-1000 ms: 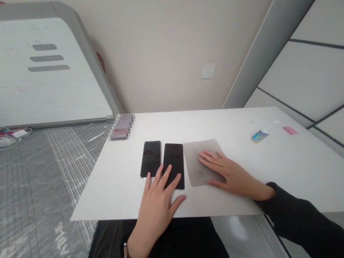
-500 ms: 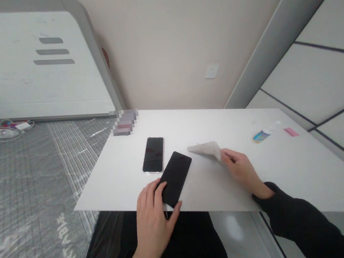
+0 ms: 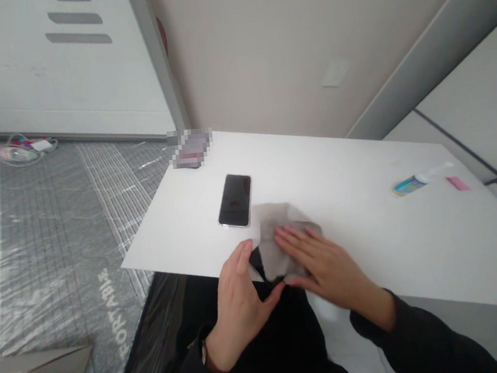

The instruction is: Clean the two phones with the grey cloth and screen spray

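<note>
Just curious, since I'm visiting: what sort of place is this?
Probably a plain indoor workroom: a white tabletop holds a smartphone and a small bottle, with plastic sheeting over a grey floor mat beside it.

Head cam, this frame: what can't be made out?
Black phone: mostly hidden by the gray cloth, left hand and right hand; screen not visible.
Blurred block: pixelated in the head view, cannot tell what it is.
Small bottle: label too small to read in the head view.
Pink item: too small to identify in the head view.
</note>
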Action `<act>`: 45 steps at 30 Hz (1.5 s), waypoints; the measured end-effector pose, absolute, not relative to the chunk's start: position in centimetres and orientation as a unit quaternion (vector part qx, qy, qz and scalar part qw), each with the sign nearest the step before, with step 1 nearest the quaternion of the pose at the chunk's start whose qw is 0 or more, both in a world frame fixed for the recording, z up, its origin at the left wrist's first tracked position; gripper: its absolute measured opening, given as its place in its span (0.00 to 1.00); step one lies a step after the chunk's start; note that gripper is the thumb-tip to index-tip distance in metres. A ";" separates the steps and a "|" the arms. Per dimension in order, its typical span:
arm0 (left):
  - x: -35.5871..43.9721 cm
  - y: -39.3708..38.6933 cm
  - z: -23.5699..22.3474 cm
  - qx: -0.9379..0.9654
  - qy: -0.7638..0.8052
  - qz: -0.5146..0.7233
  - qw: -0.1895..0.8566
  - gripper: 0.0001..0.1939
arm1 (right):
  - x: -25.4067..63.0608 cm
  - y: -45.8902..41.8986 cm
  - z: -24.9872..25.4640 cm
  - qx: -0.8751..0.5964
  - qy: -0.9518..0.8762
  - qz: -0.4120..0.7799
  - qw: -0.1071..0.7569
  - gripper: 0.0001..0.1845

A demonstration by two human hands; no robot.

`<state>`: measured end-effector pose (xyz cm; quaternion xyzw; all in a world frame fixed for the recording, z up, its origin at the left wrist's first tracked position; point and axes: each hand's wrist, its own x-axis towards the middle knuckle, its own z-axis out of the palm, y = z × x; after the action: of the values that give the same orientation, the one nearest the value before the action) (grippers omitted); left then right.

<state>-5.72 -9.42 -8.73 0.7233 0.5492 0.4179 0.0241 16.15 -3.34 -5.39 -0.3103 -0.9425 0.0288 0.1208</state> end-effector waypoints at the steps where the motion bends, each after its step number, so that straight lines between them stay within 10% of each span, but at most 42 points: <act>1: -5.7 -9.4 -8.7 0.723 0.549 0.419 0.021 0.47 | 16.3 -3.1 -5.5 -0.345 -0.930 0.015 0.126 0.39; 7: -5.7 -9.2 -8.5 0.728 0.537 0.424 0.032 0.46 | 14.3 -5.2 -5.4 -0.265 -0.951 0.098 0.121 0.55; 12: -5.7 -9.1 -8.4 0.730 0.538 0.420 0.031 0.53 | 16.2 -3.0 -4.8 -0.372 -0.917 0.065 0.129 0.38; 18: -5.7 -9.0 -8.5 0.729 0.538 0.421 0.036 0.52 | 14.2 -5.1 -4.9 -0.333 -0.931 0.088 0.122 0.48; 28: -6.0 -8.8 -8.1 0.744 0.527 0.408 0.047 0.53 | 19.2 -4.4 -4.6 -0.438 -0.889 0.058 0.122 0.35; 35: -6.2 -9.1 -8.3 0.739 0.534 0.407 0.060 0.51 | 12.7 -4.9 -4.9 -0.375 -0.908 0.098 0.159 0.52; 45: -6.0 -9.0 -8.1 0.737 0.529 0.419 0.042 0.50 | 18.8 -5.5 -5.0 -0.421 -0.891 0.055 0.160 0.39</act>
<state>-6.05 -9.01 -8.14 0.7368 0.5292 0.4186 0.0420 18.81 -5.53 -5.01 -0.4209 -0.8911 0.0550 0.1603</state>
